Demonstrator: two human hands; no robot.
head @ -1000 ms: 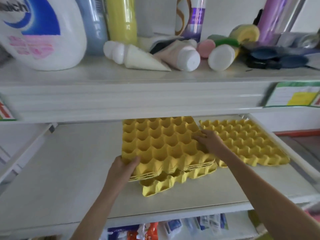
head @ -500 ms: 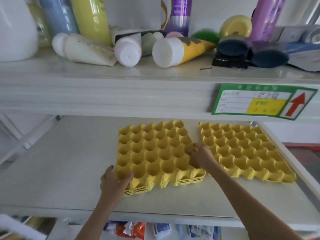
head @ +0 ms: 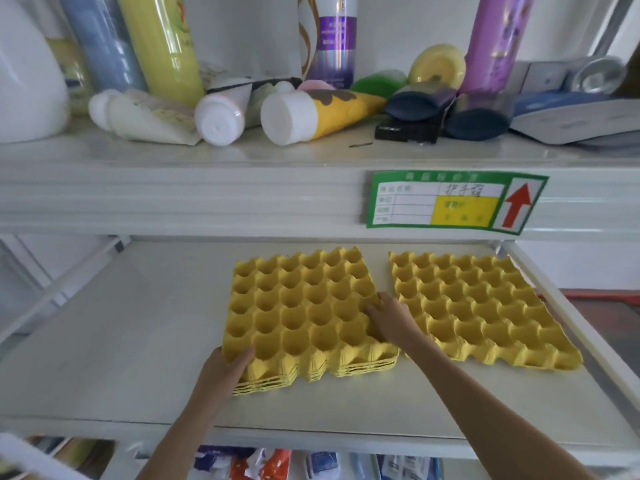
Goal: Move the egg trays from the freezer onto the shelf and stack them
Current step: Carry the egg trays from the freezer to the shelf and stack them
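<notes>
The near left corner of the stack of yellow egg trays (head: 304, 313) is held in the grip of the left hand (head: 225, 372), with the thumb laid over the top rim and the fingers hidden under the corner. The right edge of the same stack is pressed by the right hand (head: 391, 320), whose fingers (head: 375, 308) are spread flat into the cups rather than closed around anything. Several nested layers are seen along the stack's near edge, roughly aligned. The stack is set flat on the white shelf (head: 121, 341), between the two hands. Just beside the right hand, on its outer side, a single yellow egg tray (head: 485, 306) is laid flat on the same shelf, close to the stack but apart from it. Above both hands, a green price label (head: 453, 202) with a red arrow is fixed to the upper shelf's front edge. Farther up, toiletry tubes (head: 311, 114) are laid on their sides and tall bottles (head: 162, 43) are stood behind them.
</notes>
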